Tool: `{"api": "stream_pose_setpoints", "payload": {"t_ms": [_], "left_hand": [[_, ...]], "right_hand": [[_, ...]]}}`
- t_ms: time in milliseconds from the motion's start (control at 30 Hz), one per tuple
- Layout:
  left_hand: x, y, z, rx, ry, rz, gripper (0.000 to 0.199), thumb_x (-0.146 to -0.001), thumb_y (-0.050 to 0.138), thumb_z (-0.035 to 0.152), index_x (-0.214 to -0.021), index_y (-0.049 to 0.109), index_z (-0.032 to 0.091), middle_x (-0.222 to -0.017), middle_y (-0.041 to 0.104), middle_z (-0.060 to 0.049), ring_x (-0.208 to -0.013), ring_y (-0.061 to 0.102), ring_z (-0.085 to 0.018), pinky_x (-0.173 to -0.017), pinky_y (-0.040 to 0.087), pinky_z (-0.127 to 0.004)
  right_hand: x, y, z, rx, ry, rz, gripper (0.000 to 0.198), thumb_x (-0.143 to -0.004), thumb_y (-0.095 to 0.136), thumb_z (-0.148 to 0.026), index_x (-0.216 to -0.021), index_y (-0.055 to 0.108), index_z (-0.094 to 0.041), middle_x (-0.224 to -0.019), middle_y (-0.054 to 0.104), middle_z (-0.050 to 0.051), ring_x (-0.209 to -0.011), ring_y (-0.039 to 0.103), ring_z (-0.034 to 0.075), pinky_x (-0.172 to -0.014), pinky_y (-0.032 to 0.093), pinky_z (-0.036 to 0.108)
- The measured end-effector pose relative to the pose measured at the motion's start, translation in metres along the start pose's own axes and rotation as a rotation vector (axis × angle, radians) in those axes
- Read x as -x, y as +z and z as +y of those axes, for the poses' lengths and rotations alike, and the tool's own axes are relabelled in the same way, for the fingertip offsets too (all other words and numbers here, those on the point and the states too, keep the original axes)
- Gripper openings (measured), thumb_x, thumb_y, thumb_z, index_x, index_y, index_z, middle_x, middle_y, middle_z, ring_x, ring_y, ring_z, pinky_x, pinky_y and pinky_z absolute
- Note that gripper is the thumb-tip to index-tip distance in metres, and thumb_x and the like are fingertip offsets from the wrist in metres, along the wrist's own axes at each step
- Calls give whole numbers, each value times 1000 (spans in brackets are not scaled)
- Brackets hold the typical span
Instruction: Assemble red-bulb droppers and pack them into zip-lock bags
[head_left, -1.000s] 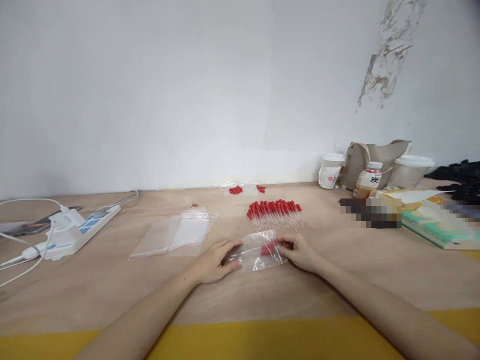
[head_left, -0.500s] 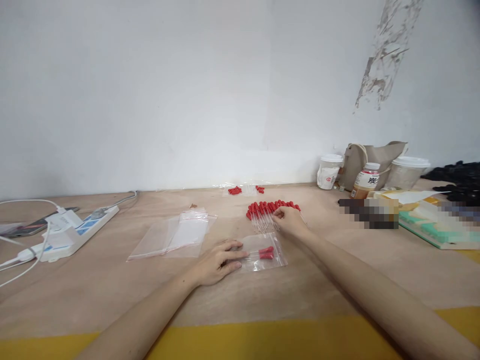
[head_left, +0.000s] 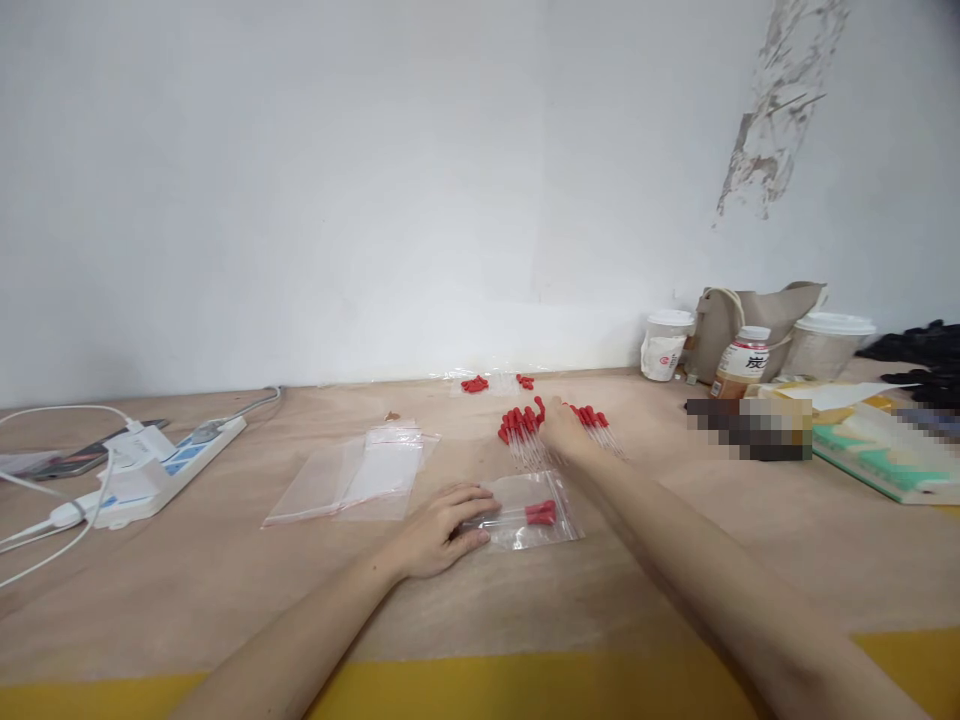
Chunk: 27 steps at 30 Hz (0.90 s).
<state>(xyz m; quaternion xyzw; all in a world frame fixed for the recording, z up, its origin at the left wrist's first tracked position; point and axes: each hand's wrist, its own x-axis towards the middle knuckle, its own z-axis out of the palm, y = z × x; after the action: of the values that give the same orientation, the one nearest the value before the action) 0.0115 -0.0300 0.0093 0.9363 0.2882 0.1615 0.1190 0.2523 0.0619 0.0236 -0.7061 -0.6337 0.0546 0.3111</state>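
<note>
My left hand [head_left: 448,530] rests on the table with its fingers spread, the tips lying on the left end of a clear zip bag [head_left: 517,535]. Inside that bag lie glass droppers with red rubber bulbs [head_left: 541,513]. Behind it is a row of similar droppers [head_left: 517,425], bulbs toward the wall, with more red-bulbed droppers [head_left: 600,420] to the right. Between these two groups my right hand [head_left: 564,430] is closed on a dropper [head_left: 539,408] whose bulb stands higher than its neighbours. The fingertips are partly hidden by the hand.
Flat clear bags [head_left: 386,470] lie on the left. A power strip [head_left: 172,470] with cables stands farther left. Loose red bulbs [head_left: 475,384] sit on plastic by the wall. Right: cups [head_left: 666,345], a bottle [head_left: 742,365], a bag [head_left: 709,330] and a green-and-white box [head_left: 885,460].
My right hand has moved slightly back into the dropper row, where a gap now shows around it. One bulb is raised beside its fingers. My left hand stays on the bag.
</note>
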Motion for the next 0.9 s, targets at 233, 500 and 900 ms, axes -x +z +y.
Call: {"api": "stream_pose_setpoints", "payload": {"t_ms": [233,500,900], "left_hand": [[0,2,0,45,-14,42,39,-84,44,37,-122,43,25,-123,48,-5,-116,39,-21,-98,31,-39],[1,3,-2,19,-48,36,42,-84,44,39,-123,41,24,-125,46,-5,-118,37,-21,-98,31,-39],[1,2,-1,34,-60,30,44,-84,44,38,-125,38,25,-127,44,-5,-117,38,-21,-98,31,-38]], "right_hand": [[40,-31,52,-563,45,34,70,-67,47,-15,-127,11,-14,-52,48,-7,-44,52,14,-44,41,23],[74,-9,64,-1071,198,69,50,-66,56,-23,-102,23,-25,-60,51,-8,-49,58,12,-47,51,25],[88,-24,63,-786,-62,-320,25,-63,64,-36,-73,55,-16,-58,56,-3,-50,50,9,-48,41,22]]}}
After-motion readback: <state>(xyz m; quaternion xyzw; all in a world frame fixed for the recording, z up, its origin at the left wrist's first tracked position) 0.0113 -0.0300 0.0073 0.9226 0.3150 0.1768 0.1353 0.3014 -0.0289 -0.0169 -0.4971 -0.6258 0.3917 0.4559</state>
